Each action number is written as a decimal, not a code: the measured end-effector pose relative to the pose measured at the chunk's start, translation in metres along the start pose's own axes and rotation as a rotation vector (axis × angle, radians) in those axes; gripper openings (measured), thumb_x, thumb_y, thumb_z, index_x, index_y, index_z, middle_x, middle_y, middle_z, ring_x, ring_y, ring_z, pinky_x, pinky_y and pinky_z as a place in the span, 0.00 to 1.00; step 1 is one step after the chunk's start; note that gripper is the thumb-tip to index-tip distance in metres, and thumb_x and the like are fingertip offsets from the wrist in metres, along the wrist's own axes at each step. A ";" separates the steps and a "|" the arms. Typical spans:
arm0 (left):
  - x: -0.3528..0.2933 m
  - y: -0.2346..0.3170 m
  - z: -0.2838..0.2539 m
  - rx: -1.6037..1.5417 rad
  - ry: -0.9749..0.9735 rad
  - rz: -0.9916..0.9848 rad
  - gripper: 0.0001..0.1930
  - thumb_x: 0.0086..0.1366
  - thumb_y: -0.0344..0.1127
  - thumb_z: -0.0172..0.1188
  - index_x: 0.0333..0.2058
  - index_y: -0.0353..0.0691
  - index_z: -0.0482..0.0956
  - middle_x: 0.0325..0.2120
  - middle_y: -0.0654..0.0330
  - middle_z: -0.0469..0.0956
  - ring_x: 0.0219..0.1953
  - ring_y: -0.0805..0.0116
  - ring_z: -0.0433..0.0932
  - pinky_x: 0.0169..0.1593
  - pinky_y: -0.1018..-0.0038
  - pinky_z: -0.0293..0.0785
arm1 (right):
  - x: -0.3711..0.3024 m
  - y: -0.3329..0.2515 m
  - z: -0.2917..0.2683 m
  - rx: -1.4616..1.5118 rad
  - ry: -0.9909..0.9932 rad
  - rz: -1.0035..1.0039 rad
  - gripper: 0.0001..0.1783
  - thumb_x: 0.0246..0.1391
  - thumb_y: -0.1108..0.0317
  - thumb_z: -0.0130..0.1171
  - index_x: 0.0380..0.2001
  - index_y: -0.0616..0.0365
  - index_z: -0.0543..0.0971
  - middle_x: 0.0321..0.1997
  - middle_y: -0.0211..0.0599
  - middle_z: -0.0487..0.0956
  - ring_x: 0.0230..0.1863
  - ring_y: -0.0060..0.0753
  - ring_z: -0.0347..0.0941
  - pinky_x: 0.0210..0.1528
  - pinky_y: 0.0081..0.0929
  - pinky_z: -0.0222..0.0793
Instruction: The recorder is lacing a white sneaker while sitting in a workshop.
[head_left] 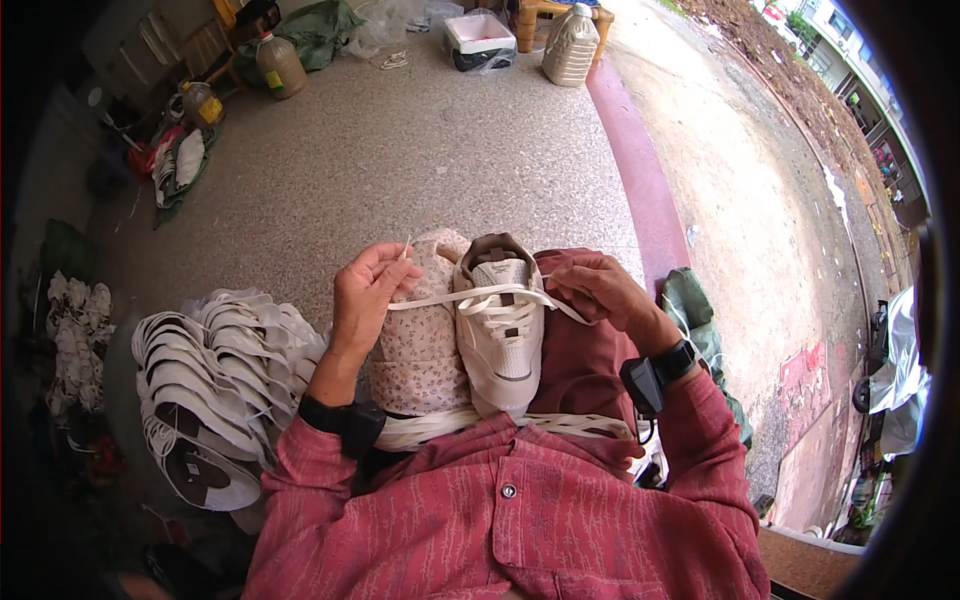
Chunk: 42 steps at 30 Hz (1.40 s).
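A cream and white sneaker upper point(505, 345) with a brown collar rests on my lap, its toe pointing at me. Pale flat lace point(440, 298) runs through its eyelets and stretches out to both sides. My left hand point(372, 295) pinches one lace end, whose tip sticks up past the fingers. On the other side, the fingers of my right hand point(607, 293) are closed on the lace close to the shoe. Flowered cloth point(415, 345) lies left of the shoe, dark red cloth point(585, 365) right of it. More loose laces point(430, 428) lie across my waist.
Stacked white shoe uppers point(220, 375) stand close by my left arm, with another pile point(78, 320) farther left. A green sack point(690, 300) is at my right. Across the speckled floor are plastic jugs point(280, 68) and a white box point(480, 38).
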<state>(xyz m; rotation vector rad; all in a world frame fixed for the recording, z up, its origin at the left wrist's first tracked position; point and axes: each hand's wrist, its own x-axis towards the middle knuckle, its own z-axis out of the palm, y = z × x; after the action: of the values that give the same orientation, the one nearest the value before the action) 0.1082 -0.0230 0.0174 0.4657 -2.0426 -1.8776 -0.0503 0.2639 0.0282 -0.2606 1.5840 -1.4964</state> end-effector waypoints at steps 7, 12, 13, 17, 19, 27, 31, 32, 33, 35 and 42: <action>0.009 0.004 -0.017 -0.041 0.339 0.064 0.08 0.65 0.31 0.62 0.42 0.36 0.81 0.34 0.65 0.81 0.37 0.80 0.76 0.42 0.82 0.72 | -0.003 0.001 0.010 -0.147 0.072 -0.110 0.12 0.59 0.65 0.56 0.31 0.62 0.82 0.23 0.25 0.74 0.15 0.11 0.63 0.14 0.12 0.55; 0.006 0.002 -0.032 -0.138 0.362 -0.024 0.14 0.70 0.44 0.57 0.44 0.40 0.79 0.36 0.61 0.81 0.38 0.75 0.77 0.40 0.79 0.71 | -0.001 -0.008 0.021 -0.294 0.085 -0.092 0.11 0.60 0.66 0.55 0.29 0.61 0.81 0.23 0.24 0.75 0.19 0.13 0.67 0.18 0.15 0.60; 0.006 0.001 -0.032 -0.138 0.364 -0.023 0.14 0.70 0.44 0.57 0.44 0.40 0.79 0.36 0.61 0.81 0.38 0.75 0.77 0.40 0.79 0.71 | 0.002 -0.007 0.023 -0.357 0.098 -0.146 0.11 0.59 0.66 0.55 0.29 0.61 0.81 0.22 0.26 0.74 0.20 0.17 0.69 0.21 0.18 0.62; 0.006 -0.002 -0.033 -0.493 0.273 -0.119 0.15 0.71 0.44 0.54 0.48 0.41 0.75 0.43 0.56 0.79 0.46 0.67 0.78 0.51 0.69 0.73 | 0.017 0.001 0.014 -0.771 0.142 -0.282 0.09 0.56 0.65 0.55 0.31 0.58 0.81 0.23 0.34 0.76 0.26 0.32 0.74 0.30 0.29 0.69; 0.007 -0.003 -0.037 -0.585 0.241 -0.156 0.15 0.71 0.43 0.53 0.50 0.42 0.73 0.46 0.55 0.78 0.49 0.64 0.77 0.55 0.66 0.72 | 0.020 -0.002 0.012 -0.898 0.210 -0.435 0.08 0.56 0.66 0.56 0.31 0.57 0.81 0.26 0.36 0.77 0.27 0.35 0.75 0.32 0.31 0.70; 0.009 0.005 -0.048 -0.947 0.187 -0.179 0.14 0.72 0.42 0.52 0.50 0.42 0.72 0.52 0.53 0.74 0.57 0.60 0.72 0.62 0.61 0.68 | 0.021 -0.032 0.038 -0.862 -0.014 -0.559 0.06 0.52 0.72 0.60 0.34 0.60 0.82 0.34 0.40 0.79 0.35 0.40 0.77 0.40 0.31 0.73; 0.010 0.005 -0.054 -1.105 0.068 -0.154 0.10 0.72 0.40 0.50 0.46 0.43 0.72 0.52 0.55 0.74 0.57 0.60 0.71 0.64 0.58 0.65 | 0.033 -0.041 0.032 -0.953 -0.228 -0.506 0.09 0.54 0.71 0.61 0.39 0.59 0.82 0.35 0.33 0.80 0.36 0.25 0.75 0.40 0.24 0.71; 0.010 0.004 -0.055 -1.107 0.067 -0.155 0.10 0.72 0.40 0.50 0.46 0.43 0.72 0.52 0.55 0.74 0.57 0.60 0.71 0.64 0.58 0.65 | 0.036 -0.044 0.031 -0.917 -0.277 -0.451 0.09 0.54 0.71 0.62 0.39 0.59 0.82 0.35 0.32 0.81 0.36 0.24 0.75 0.40 0.24 0.71; 0.010 0.003 -0.055 -1.151 -0.001 -0.124 0.09 0.72 0.39 0.50 0.46 0.44 0.73 0.51 0.55 0.75 0.58 0.60 0.71 0.64 0.58 0.65 | 0.036 -0.047 0.031 -0.919 -0.276 -0.449 0.09 0.54 0.71 0.62 0.39 0.59 0.82 0.35 0.32 0.81 0.36 0.24 0.75 0.40 0.24 0.71; 0.010 0.007 -0.052 -1.193 -0.065 -0.093 0.08 0.72 0.38 0.50 0.45 0.44 0.73 0.50 0.55 0.76 0.58 0.60 0.71 0.65 0.57 0.64 | 0.037 -0.055 0.033 -0.876 -0.347 -0.301 0.11 0.52 0.71 0.64 0.39 0.58 0.83 0.34 0.31 0.81 0.35 0.22 0.75 0.40 0.23 0.71; 0.011 0.024 -0.041 -1.270 -0.327 0.047 0.05 0.73 0.32 0.45 0.41 0.41 0.69 0.23 0.67 0.61 0.29 0.73 0.67 0.60 0.64 0.66 | 0.057 -0.059 0.034 -0.894 -0.459 -0.327 0.11 0.47 0.72 0.66 0.36 0.59 0.83 0.32 0.32 0.81 0.35 0.25 0.76 0.40 0.25 0.71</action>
<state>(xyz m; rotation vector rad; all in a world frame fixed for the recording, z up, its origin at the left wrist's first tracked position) 0.1162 -0.0629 0.0450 -0.2404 -0.6018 -2.8035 -0.0823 0.1871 0.0595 -1.3156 1.7683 -0.7565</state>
